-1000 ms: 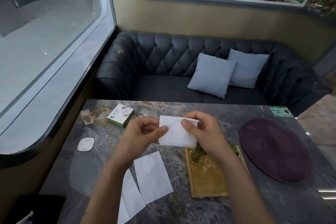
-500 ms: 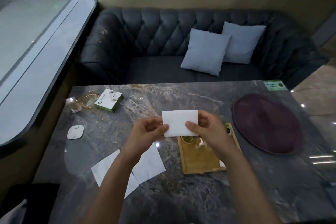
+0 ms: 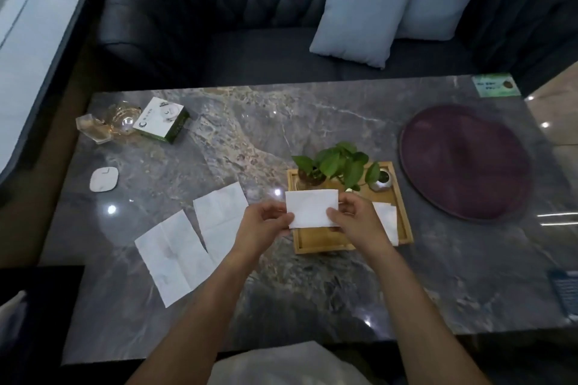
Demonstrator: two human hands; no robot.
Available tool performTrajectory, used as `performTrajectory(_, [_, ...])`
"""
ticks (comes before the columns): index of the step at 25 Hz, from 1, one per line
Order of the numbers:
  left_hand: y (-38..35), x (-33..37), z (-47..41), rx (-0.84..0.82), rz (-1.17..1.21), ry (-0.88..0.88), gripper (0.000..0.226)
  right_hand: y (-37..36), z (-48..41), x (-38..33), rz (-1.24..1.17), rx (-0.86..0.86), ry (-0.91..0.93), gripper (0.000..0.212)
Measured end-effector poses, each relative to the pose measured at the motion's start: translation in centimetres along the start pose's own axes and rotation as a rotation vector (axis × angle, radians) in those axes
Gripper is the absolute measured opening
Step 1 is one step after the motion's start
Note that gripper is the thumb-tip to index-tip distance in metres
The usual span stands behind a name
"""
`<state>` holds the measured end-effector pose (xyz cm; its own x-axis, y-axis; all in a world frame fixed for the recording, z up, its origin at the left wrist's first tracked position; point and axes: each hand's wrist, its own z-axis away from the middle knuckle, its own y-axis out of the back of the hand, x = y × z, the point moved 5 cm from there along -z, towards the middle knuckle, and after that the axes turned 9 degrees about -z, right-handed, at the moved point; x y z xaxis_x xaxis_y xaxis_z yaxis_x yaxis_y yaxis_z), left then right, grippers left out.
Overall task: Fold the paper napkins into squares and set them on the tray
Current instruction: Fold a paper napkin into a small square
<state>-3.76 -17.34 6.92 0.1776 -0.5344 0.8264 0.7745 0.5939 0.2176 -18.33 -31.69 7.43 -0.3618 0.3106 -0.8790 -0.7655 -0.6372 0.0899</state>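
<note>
A folded white napkin (image 3: 311, 208) is held in the air between both hands, just above the near left part of the wooden tray (image 3: 319, 242). My left hand (image 3: 261, 223) pinches its left edge and my right hand (image 3: 356, 217) pinches its right edge. Another folded napkin (image 3: 386, 219) lies on the tray's right side, partly hidden by my right hand. Two unfolded napkins lie flat on the marble table to the left, one (image 3: 172, 251) nearer me and the other (image 3: 220, 217) beside it.
A green potted plant (image 3: 336, 166) and a small metal pot (image 3: 383, 180) stand at the tray's far end. A round purple mat (image 3: 466, 161) lies to the right. A green-white box (image 3: 161, 119), glass ashtrays (image 3: 104, 123) and a white puck (image 3: 104, 179) sit far left. A sofa with cushions stands beyond the table.
The camera has tilted down, bringing the plant, tray and both flat napkins into fuller view. The hands still hold the folded napkin, now low over the tray.
</note>
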Motion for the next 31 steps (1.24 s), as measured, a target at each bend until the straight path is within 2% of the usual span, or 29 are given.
performTrajectory(6, [-3.1, -4.5, -1.8, 0.119, -0.131, 0.109, 0.011, 1.5, -2.5, 4.5, 0.217, 0.01, -0.053, 0.014])
performTrajectory(14, [-5.4, -7.8, -3.6, 0.261, -0.346, 0.166, 0.012, 1.4, -5.3, 8.1, 0.465, -0.051, -0.081, 0.041])
performTrajectory(23, [-6.5, -8.3, -3.3, 0.286, -0.543, 0.008, 0.012, 0.7, -5.6, 10.1, 0.623, -0.15, -0.048, 0.045])
performTrajectory(28, [-7.6, -8.7, -3.1, 0.189, -0.774, -0.081, 0.02, 0.8, -5.1, 10.2, 0.712, -0.08, 0.035, 0.055])
performTrajectory(31, [-7.9, -9.1, -2.7, 0.164, -0.842, -0.153, 0.019, 0.7, -4.8, 9.9, 0.788, -0.062, 0.111, 0.043])
